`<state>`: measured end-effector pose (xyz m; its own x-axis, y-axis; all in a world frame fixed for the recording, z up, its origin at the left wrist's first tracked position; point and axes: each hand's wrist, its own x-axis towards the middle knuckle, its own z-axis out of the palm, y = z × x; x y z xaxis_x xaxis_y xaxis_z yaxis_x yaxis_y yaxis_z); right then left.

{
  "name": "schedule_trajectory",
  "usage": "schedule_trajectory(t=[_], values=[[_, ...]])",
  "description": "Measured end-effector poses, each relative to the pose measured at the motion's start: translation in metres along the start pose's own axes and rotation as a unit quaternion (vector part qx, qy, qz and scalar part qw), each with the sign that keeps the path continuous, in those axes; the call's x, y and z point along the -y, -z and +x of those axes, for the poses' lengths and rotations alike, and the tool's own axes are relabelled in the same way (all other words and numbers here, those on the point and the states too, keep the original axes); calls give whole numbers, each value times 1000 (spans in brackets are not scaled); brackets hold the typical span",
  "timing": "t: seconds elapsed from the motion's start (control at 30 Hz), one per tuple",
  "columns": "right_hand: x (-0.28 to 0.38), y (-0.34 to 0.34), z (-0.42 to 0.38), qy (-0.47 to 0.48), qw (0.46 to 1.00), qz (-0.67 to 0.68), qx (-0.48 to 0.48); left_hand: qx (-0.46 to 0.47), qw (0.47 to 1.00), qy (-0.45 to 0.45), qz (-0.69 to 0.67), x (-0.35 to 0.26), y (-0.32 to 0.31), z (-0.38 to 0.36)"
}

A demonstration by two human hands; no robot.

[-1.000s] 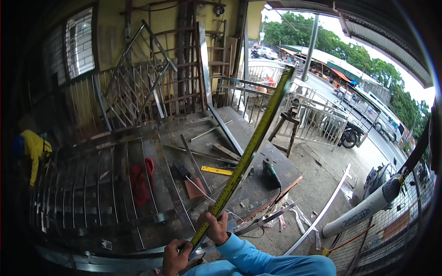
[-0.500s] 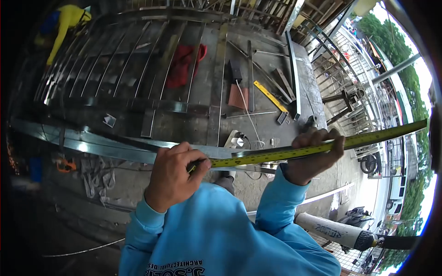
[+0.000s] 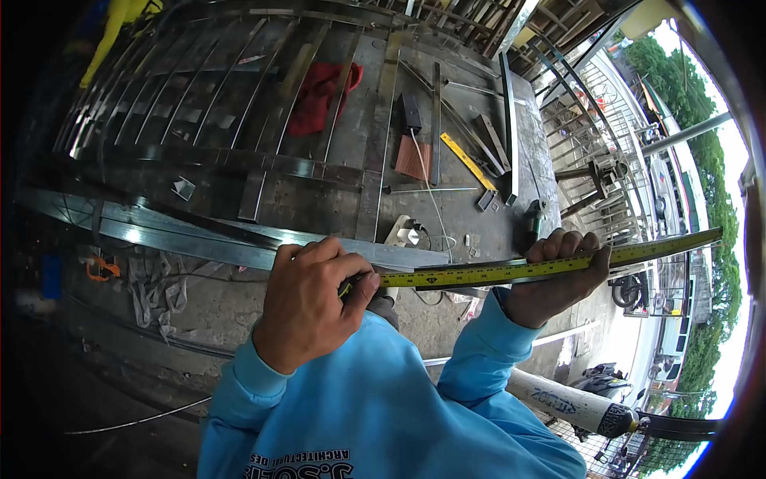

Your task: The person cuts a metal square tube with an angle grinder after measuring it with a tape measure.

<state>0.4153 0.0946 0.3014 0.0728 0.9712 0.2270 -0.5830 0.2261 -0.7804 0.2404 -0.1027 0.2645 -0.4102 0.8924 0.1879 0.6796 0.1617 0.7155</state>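
At the far left of the table (image 3: 467, 217), a co-worker's yellow sleeve (image 3: 107, 38) shows at the picture's edge. A metal frame (image 3: 275, 161) covers the table's left part, with a red cloth (image 3: 319, 94) among its bars. In front of the table's near edge, the left hand (image 3: 315, 307) is curled around one end of the tape measure (image 3: 495, 275). The tape's long axis runs along that near edge, left to right, its free end tilting slightly outward past the table's right side. The right hand (image 3: 560, 275) pinches the yellow blade partway along — thumb below, fingers above. On the table's right part lie a yellow tool (image 3: 467, 161) and a dark power tool (image 3: 536, 219); off its near right corner, a white cylinder (image 3: 558, 399).
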Motion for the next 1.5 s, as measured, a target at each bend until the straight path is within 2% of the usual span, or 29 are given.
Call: schedule_trajectory(t=[0.43,0.5,0.57,0.63,0.7,0.77,0.83,0.87,0.9,0.93,1.0,1.03,1.1,1.17,1.2,1.23,1.3,1.33,1.43,1.47,1.5], values=[[2,16,11,5,1000,-1,20,29,1000,-6,-2,-1,-9,9],[-1,15,9,-21,1000,-21,0,35,999,-11,-8,5,-20,9],[-4,17,7,-50,998,-30,13,73,992,16,-105,17,-39,6],[-13,18,5,-77,996,-35,24,91,989,20,-117,32,-62,-4],[-23,19,3,-27,989,-141,-16,93,969,80,-214,42,-80,-14],[-29,33,12,-39,986,-155,-42,90,968,80,-220,57,-90,-25],[-36,61,32,-102,971,-185,110,50,931,184,-312,71,-94,-34],[-41,66,40,-124,963,-224,81,24,915,223,-336,75,-94,-37],[-48,72,51,-121,965,-218,82,21,917,218,-333,83,-93,-41],[-56,80,65,-135,945,-277,110,2,908,251,-334,92,-91,-45],[-90,105,95,-151,911,-355,144,-44,891,305,-333,105,-89,-51],[-121,131,117,-84,886,-422,170,-51,893,301,-330,109,-88,-54],[-166,153,143,-122,835,-506,179,-92,895,312,-307,116,-87,-58],[-223,178,168,-39,786,-582,205,-93,891,336,-291,115,-85,-63],[-267,201,186,-124,795,-566,177,-123,890,339,-280,114,-89,-66],[-265,182,189,-186,761,-596,177,-152,888,343,-268,111,-93,-70],[-342,217,214,-101,788,-577,190,-162,878,368,-261,104,-99,-78],[-353,210,219,-88,744,-634,189,-162,870,388,-258,98,-104,-81],[-387,189,235,-84,747,-632,188,-205,840,432,-257,74,-128,-92],[-396,182,242,-123,746,-627,189,-222,822,454,-264,64,-135,-95],[-412,182,248,-99,759,-611,200,-231,816,464,-257,53,-143,-99]])
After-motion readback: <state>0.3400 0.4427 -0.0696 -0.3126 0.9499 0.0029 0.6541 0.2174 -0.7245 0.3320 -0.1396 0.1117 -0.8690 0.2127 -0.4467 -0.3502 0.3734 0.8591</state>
